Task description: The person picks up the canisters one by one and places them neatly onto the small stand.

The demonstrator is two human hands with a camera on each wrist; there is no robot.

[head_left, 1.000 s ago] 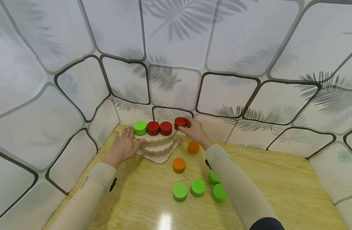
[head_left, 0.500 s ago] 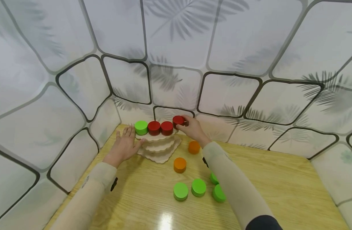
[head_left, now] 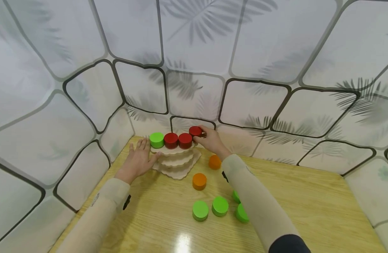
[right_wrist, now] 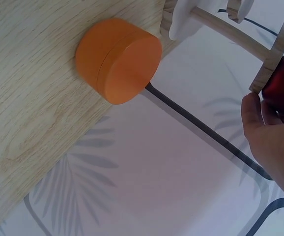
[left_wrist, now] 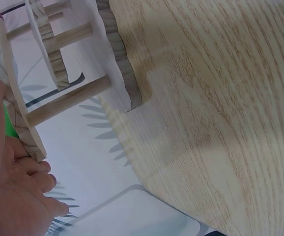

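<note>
Long beige sleeves [head_left: 254,193] with small black tabs [head_left: 127,202] near the cuffs, dark navy section [head_left: 288,244] on the right.

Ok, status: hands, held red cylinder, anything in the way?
Left hand touching left end of three-tier wooden stand. Right hand holding red cylinder at top tier's right end. No obstruction seen; neighbouring red cylinder close on its left.

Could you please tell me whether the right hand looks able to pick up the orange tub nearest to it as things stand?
Probably not yet: the right hand is busy gripping a red tub. Otherwise the way looks free, as the orange tub stands uncovered on the table.
</note>
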